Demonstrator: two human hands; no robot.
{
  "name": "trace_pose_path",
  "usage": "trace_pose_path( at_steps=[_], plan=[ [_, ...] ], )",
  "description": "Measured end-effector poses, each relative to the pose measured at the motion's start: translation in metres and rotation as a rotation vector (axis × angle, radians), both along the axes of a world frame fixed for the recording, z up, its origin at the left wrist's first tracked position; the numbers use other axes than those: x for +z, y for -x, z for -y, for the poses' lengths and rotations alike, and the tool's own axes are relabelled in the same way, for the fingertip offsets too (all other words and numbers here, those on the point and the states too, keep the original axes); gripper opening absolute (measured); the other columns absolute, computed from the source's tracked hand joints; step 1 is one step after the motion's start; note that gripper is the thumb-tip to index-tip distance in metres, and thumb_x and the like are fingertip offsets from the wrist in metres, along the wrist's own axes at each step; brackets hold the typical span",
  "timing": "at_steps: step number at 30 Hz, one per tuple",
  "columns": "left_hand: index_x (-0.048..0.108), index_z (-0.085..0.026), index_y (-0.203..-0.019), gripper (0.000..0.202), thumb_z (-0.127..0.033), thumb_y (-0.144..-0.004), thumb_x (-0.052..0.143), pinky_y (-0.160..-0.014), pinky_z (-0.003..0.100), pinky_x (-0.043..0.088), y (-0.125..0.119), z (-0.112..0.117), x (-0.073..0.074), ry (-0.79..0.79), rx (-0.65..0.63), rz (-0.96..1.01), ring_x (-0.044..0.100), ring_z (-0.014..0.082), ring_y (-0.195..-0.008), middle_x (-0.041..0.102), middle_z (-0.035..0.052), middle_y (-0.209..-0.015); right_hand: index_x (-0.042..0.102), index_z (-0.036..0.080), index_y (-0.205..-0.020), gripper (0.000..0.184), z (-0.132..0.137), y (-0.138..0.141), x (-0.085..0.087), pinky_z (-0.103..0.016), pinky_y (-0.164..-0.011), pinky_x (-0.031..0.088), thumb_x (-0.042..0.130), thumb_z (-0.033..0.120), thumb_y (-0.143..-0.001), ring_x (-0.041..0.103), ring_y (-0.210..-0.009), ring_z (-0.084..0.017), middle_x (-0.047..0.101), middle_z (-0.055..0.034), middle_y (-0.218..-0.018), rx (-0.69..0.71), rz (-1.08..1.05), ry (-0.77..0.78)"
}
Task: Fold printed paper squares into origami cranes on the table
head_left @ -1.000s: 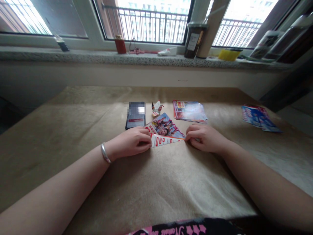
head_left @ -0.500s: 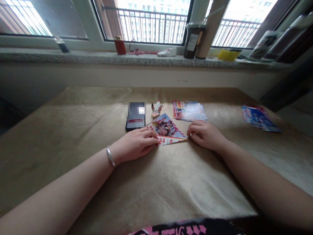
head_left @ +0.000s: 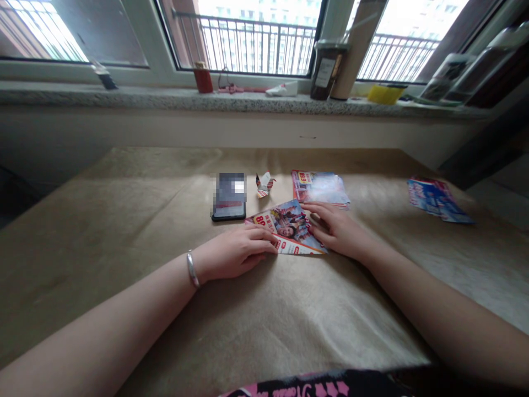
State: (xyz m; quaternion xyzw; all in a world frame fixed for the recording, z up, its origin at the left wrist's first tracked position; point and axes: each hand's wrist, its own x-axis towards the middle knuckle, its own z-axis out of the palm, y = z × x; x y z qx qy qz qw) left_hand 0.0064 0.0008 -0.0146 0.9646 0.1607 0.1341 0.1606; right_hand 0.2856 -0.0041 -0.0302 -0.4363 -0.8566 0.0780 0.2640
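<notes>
A brightly printed paper flyer [head_left: 285, 230], folded into a triangle, lies in front of me on the table. My left hand [head_left: 235, 249] grips its lower left edge, fingers on top and thumb by the near edge. On the other side my right hand [head_left: 336, 227] lies open, its fingers spread over the flyer's right edge. Just beyond the flyer stands a small folded paper figure [head_left: 264, 185] with pointed tips. A dark phone [head_left: 230, 197], its screen partly pixelated, lies to the left of that figure.
A stack of flyers [head_left: 321, 188] lies just past my right hand. More blue and red flyers [head_left: 438, 199] are at the far right of the table [head_left: 136, 231]. Along the windowsill [head_left: 157, 99] stand a red container [head_left: 203, 79], a dark jar [head_left: 325, 70] and a yellow item [head_left: 386, 93].
The folded flyer has shifted right and toward me, along with my left hand. My right hand's fingers have uncurled and moved left onto the flyer's right edge.
</notes>
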Motion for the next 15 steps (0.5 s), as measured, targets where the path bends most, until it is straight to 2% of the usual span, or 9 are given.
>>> trace_pose_path(
  at_steps=[5,11,15],
  plan=[
    [0.062,-0.018,-0.096,0.024,-0.009,-0.090,0.041,-0.096,0.034,0.044,-0.0005,-0.0012,-0.0006,0.063,-0.020,0.045,0.054,0.0163,-0.106,0.061,0.0062,-0.111,0.045,0.024,-0.130,0.047,0.0013,-0.0003,-0.0021,-0.044,-0.100,0.043,0.050,0.017,-0.083,0.052,-0.117,-0.023,0.055,-0.0095,-0.127,-0.014,-0.078,0.070],
    [0.062,-0.018,-0.091,0.025,-0.005,-0.087,0.041,-0.093,0.031,0.045,-0.0007,-0.0002,0.0004,0.085,-0.058,0.060,0.055,0.0157,-0.103,0.061,0.0062,-0.108,0.046,0.026,-0.128,0.049,0.0006,0.0009,-0.0038,-0.045,-0.104,0.039,0.051,0.015,-0.080,0.045,-0.125,-0.022,0.046,-0.0077,-0.137,0.001,-0.082,0.078],
    [0.062,-0.018,-0.092,0.028,-0.005,-0.087,0.039,-0.096,0.033,0.043,-0.0009,-0.0004,-0.0004,0.039,-0.039,0.045,0.053,0.0166,-0.107,0.062,0.0055,-0.107,0.052,0.026,-0.118,0.040,-0.0017,0.0005,-0.0046,-0.045,-0.103,0.039,0.052,0.014,-0.080,0.048,-0.120,-0.022,0.052,-0.0075,-0.128,0.029,-0.087,0.066]
  ],
)
